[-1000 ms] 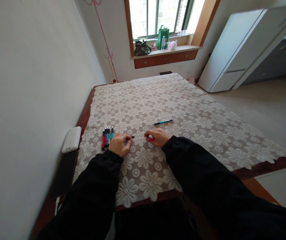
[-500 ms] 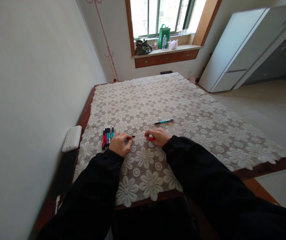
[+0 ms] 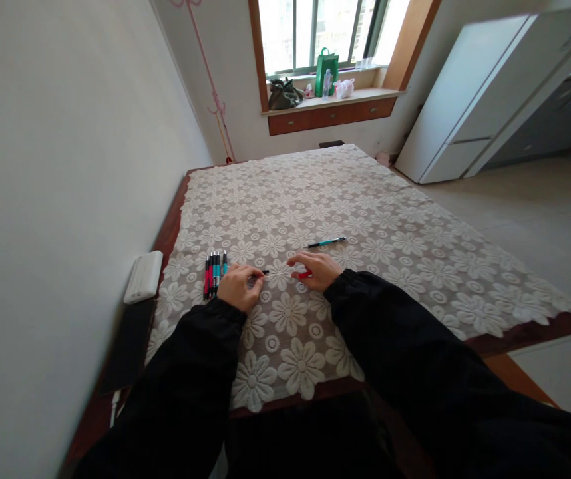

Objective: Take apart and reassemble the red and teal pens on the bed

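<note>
My left hand [image 3: 239,287] is closed in a pinch, with the slim black tip of a pen part [image 3: 266,271] poking out past its fingertips. Most of that part is hidden by the fingers. Across a small gap to the right, my right hand [image 3: 319,270] has its thumb and forefinger apart, while a red pen barrel [image 3: 305,274] stays tucked under its curled fingers. Beside my left hand lies a row of several red, blue and black pens [image 3: 212,274]. One blue and black pen [image 3: 327,242] rests just beyond my right hand.
A floral lace tablecloth [image 3: 285,199] covers the table. Along the left edge sit a white power bank [image 3: 144,276] and a dark flat panel [image 3: 128,346], with a white cable [image 3: 114,407] near it. Bags stand on the far windowsill [image 3: 310,106]; a white fridge [image 3: 470,100] stands right.
The thumb and forefinger of my right hand have spread apart from a pinch, the red barrel still in that hand. My left hand keeps its place.
</note>
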### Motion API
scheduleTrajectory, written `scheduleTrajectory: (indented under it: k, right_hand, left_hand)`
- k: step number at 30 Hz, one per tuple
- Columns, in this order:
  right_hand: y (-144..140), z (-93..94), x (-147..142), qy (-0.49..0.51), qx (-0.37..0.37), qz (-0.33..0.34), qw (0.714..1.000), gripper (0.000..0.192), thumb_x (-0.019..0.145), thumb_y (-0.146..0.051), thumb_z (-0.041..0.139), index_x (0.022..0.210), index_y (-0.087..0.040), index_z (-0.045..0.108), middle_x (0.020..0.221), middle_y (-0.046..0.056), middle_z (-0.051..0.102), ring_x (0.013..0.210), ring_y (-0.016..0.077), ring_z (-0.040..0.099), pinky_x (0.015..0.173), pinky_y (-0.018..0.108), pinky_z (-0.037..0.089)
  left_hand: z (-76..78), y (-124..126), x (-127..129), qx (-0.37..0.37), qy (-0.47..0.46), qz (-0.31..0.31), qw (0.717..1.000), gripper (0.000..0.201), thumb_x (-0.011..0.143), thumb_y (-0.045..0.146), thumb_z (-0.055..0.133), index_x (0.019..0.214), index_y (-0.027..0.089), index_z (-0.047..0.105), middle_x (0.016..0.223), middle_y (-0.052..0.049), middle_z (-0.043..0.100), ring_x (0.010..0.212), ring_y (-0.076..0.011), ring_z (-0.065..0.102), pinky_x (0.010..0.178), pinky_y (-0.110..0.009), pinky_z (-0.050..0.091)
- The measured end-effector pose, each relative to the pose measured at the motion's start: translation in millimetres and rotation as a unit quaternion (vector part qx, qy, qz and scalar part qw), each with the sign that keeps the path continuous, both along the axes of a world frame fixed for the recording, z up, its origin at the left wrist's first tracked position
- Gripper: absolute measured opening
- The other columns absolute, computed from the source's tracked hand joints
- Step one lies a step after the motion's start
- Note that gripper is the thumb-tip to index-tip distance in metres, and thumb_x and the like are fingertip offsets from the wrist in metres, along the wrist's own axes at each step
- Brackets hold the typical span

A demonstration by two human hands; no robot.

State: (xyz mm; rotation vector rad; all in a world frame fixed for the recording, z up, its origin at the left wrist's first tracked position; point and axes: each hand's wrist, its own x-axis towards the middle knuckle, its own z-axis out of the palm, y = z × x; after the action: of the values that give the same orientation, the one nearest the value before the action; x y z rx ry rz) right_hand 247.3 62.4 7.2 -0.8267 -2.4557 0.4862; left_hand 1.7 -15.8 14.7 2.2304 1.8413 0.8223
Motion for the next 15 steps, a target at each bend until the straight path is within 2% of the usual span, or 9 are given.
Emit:
scheduleTrajectory:
  k: [6,10,15]
  right_hand:
    - [-1.5,4.0,0.6,-0.033,0.004,-0.02,0.999,0.028,0.079,-0.025,0.063,0.107,-0.024,0.066,0.096,0.001,0.067,0.074,0.0144,0.059,0.064,0.025,0.038]
    - [-0.1,3.1,-0.6,-0.073,0.007,-0.013,0.997,0.017,0.084,-0.03,0.064,0.098,-0.025,0.069,0.099,0.001,0.066,0.076,0.0147,0.059,0.062,0.025,0.034]
    - [1.6,1.5,-0.7,-0.07,-0.008,-0.005,0.998,0.008,0.086,-0.027,0.062,0.089,-0.024,0.069,0.096,0.002,0.066,0.077,0.0141,0.058,0.062,0.026,0.034]
  left_hand:
    - [0.9,-0.9,-1.0,0.007,0.02,0.003,1.0,0.012,0.083,0.027,0.061,0.081,0.023,0.072,0.089,-0.003,0.074,0.09,-0.0241,0.059,0.085,-0.038,0.049]
    - [0.6,-1.3,-1.1,0.026,0.046,-0.002,0.999,0.012,0.082,0.027,0.062,0.079,0.023,0.073,0.089,-0.004,0.072,0.091,-0.0241,0.058,0.085,-0.038,0.049]
    - [0.7,-2.3,-0.7,0.035,0.069,-0.005,0.997,0.011,0.08,0.027,0.064,0.078,0.024,0.074,0.091,-0.004,0.072,0.091,-0.0244,0.059,0.084,-0.039,0.05]
